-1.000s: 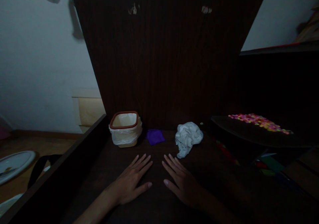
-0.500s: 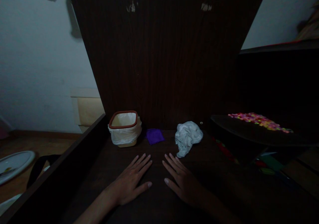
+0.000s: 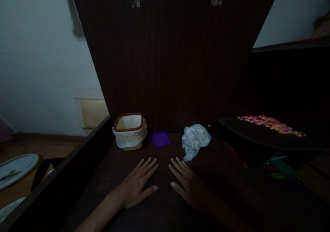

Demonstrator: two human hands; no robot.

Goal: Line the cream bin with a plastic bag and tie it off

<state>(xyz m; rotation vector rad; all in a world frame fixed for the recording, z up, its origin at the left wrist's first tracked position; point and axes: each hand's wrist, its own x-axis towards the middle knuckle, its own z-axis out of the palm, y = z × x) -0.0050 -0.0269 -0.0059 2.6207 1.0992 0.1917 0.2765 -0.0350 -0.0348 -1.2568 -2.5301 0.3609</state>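
Note:
My left hand [image 3: 139,183] lies palm down on the dark wooden surface [image 3: 160,211], fingers spread and holding nothing. Opposite it, my right hand [image 3: 188,185] rests flat in the same way, also without anything in it. Beyond the left hand stands a small bin [image 3: 130,135] with a brown rim and a white plastic liner. A folded purple cloth [image 3: 161,139] lies to the right of the bin. Just past my right fingertips is a crumpled pale grey-white bundle [image 3: 195,140], cloth or plastic, I cannot tell which.
A dark panel [image 3: 165,60] rises behind these things. On the left runs a raised dark edge [image 3: 77,156], with a white oval dish [image 3: 18,170] lower down beyond it. To the right, a dark shelf [image 3: 239,130] carries a strip of colourful small pieces [image 3: 270,123].
The view has shifted very slightly. Both hands stay flat in the same places, and the bin, purple cloth and crumpled bundle have not moved.

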